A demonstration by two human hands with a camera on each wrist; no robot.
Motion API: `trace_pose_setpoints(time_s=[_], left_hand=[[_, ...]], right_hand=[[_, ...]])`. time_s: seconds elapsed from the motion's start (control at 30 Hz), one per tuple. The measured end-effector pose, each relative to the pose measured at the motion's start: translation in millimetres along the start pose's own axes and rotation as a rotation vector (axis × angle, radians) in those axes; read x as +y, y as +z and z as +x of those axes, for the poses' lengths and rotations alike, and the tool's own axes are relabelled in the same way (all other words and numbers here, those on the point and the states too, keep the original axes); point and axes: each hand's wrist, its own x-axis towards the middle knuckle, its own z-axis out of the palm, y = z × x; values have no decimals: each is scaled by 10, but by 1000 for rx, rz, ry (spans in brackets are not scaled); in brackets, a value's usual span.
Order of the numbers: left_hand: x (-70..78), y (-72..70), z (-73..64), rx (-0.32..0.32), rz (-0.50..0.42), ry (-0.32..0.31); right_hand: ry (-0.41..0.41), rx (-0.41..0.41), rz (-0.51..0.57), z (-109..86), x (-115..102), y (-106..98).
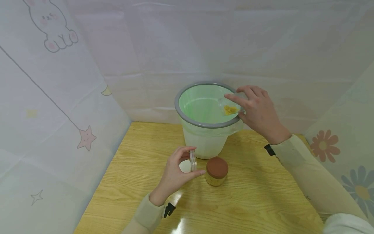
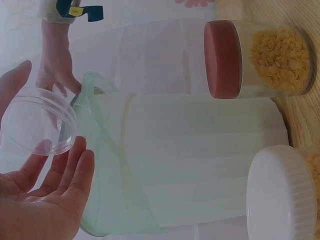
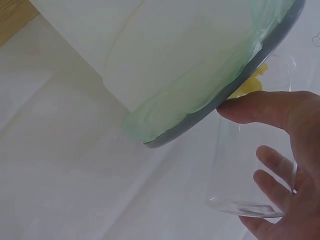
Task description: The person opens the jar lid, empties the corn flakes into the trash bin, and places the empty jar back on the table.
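Over the mouth of a white bin (image 1: 204,143) with a grey rim and pale green liner, my right hand (image 1: 260,112) grips a clear jar (image 3: 240,165). The jar is tipped, its mouth end inside the rim, with yellow flakes (image 1: 230,110) gathered in its lower side. My left hand (image 1: 172,170) pinches a clear round lid (image 2: 40,120) between thumb and fingers, on edge above the table in front of the bin. Just right of this hand stands a jar with a reddish-brown lid (image 1: 217,168), holding yellow flakes. A white-lidded jar (image 2: 275,195) is partly hidden behind the left hand in the head view.
The wooden table (image 1: 140,156) carries the bin near its back edge. Pale printed sheets (image 1: 152,48) hang close behind and on both sides. The two lidded jars stand in front of the bin.
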Motion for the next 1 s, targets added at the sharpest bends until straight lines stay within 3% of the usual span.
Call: trace_pose_setpoints(time_s=[1.0], left_hand=[[-10,2,3,-10,-6,-14]], right_hand=[[-97,7,-27,38,16,40]])
